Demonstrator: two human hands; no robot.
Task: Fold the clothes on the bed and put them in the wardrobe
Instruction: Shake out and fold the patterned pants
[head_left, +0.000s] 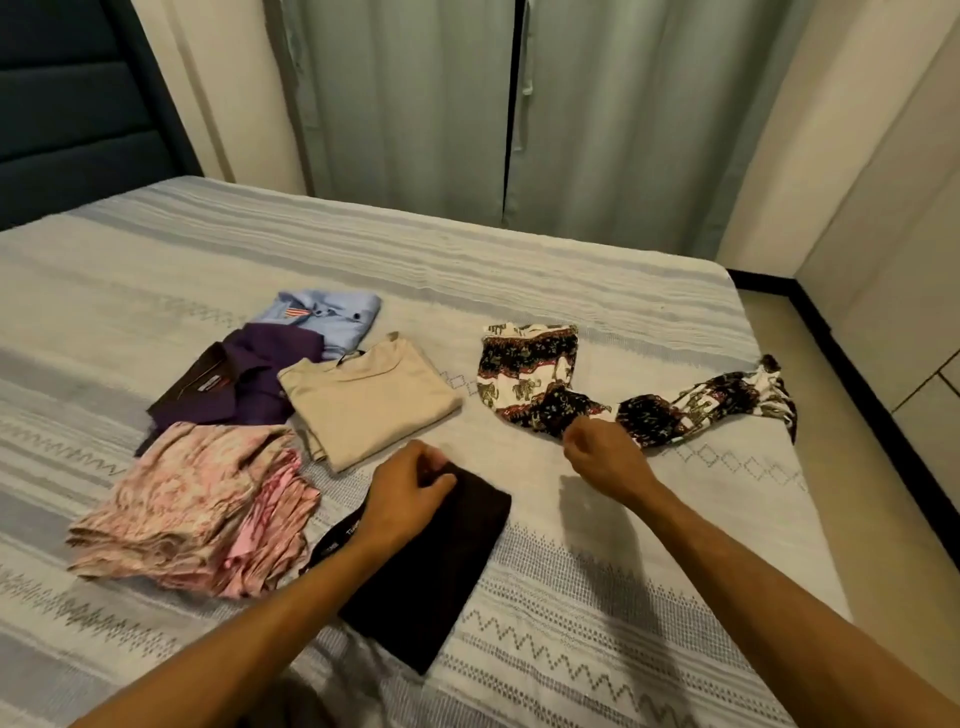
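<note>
Pale green curtains (415, 104) hang behind the striped grey-white woven bedspread (571, 291), where our folded pile lies at the left. Our left hand (410, 493) curls on the far edge of the folded dark brown garment (441, 566) nearest us. Our right hand (605, 457) pinches the unfolded black-and-white elephant-print trousers (540, 379) at their near middle, right of centre. They look thin, limp and light; we judge gripping the waistband best.

Left hand (410, 488) grips dark garment (441, 571); right hand (605, 457) pinches patterned trousers (550, 384) (unfolded).
</note>
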